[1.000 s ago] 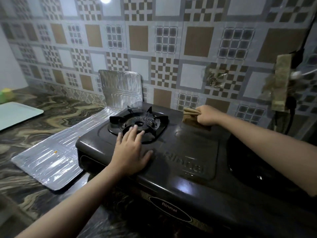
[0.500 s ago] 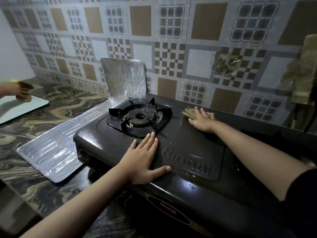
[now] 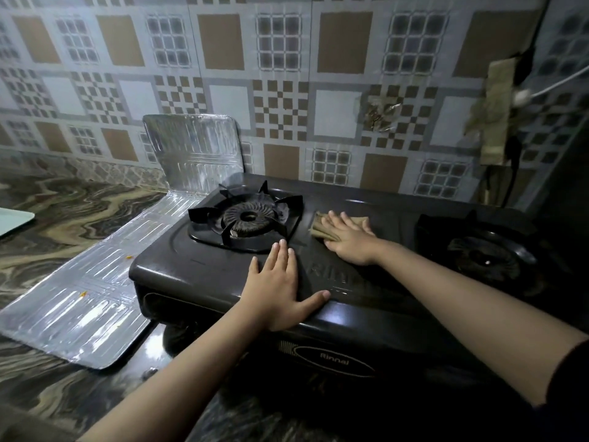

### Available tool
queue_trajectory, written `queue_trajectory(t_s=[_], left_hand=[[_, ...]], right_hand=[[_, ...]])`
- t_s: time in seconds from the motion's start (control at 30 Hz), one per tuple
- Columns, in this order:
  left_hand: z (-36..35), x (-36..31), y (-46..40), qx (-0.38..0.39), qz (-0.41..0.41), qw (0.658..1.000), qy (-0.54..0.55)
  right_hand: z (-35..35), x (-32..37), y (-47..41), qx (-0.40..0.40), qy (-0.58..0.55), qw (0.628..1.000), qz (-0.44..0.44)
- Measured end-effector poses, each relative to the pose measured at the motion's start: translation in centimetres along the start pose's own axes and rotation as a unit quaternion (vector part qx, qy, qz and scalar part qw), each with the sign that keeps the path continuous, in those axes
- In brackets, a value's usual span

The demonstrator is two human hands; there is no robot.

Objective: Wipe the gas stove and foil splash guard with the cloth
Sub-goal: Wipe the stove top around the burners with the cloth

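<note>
Stove [image 3: 366, 314]: black, 2 burners, on marbled counter [image 3: 63, 218], back edge vs tiled wall [image 3: 287, 74].
Left burner [image 3: 247, 216]: grate on, just beyond my left fingertips.
Right burner [image 3: 484, 256]: dim, far side of my right arm.
Cloth [image 3: 322, 226]: tan, folded, flat on stove top btwn the burners.
My right hand [image 3: 349, 240]: flat, fingers spread, palm pressing cloth down; not gripping it.
My left hand [image 3: 279, 288]: flat on stove front, fingers together, thumb out, holds nothing.
Foil guard [image 3: 89, 298]: one panel upright at wall, rest flat on counter left of stove, touching it; few orange specks on it.
</note>
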State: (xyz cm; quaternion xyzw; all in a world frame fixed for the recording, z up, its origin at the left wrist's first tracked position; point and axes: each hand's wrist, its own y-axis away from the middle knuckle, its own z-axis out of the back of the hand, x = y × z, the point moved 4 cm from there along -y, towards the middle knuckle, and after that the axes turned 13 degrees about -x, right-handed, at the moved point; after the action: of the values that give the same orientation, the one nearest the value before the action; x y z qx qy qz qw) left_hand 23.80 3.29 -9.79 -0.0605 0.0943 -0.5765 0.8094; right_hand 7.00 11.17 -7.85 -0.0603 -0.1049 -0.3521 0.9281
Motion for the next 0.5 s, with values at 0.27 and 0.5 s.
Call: queue_trajectory(t_s=[0.27,0.5], left_hand=[[0.1,0.1,-0.1,-0.011,-0.014,1.0,0.011],[0.0,0.1,0.0,-0.006,-0.024,0.999,0.027]], right_hand=[[-0.1,3.8,6.0,0.013,-0.098,0.995,-0.016],[-0.2,3.7,9.3,-0.006,-0.221,0.966,-0.133]])
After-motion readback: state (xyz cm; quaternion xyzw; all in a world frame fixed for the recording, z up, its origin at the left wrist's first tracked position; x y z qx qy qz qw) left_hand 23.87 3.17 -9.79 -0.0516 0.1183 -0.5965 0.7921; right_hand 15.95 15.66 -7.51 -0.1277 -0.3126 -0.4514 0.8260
